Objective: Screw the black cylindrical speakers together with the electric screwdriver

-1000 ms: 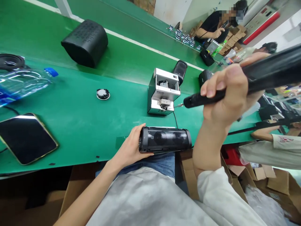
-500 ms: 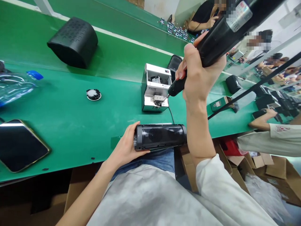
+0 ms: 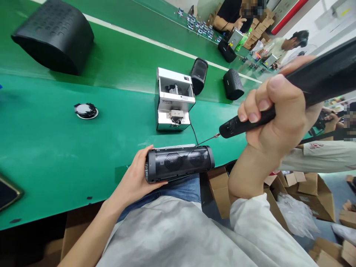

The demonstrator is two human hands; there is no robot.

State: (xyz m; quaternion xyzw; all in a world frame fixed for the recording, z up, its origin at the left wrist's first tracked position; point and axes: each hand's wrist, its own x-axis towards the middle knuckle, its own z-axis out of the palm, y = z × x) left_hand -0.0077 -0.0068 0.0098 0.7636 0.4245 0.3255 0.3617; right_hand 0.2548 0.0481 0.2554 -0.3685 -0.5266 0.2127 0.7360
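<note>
My left hand [image 3: 135,177] is closed around the left end of a black speaker [image 3: 182,162], which lies on its side at the table's front edge, its two round drivers showing through the dark front. In my right hand [image 3: 282,111] is a black electric screwdriver [image 3: 236,125], gripped with wrapped fingers. Its thin bit slants down to the left, the tip near the speaker's far right edge; whether they touch I cannot tell. Just behind the speaker stands a silver screw feeder [image 3: 175,97] with an open top and a small front outlet.
A big black speaker shell [image 3: 58,35] is at the back left. A round white-and-black part [image 3: 86,111] lies on the green table [image 3: 119,126], with a phone [image 3: 8,193] at the left edge. Two speakers [image 3: 199,74] stand behind the feeder. Co-workers sit to the right; cardboard boxes [image 3: 319,193] are below.
The screwdriver went to the feeder's front outlet, then came back right and towards me, its bit now by the speaker. My left hand keeps its hold. The view has shifted to the right.
</note>
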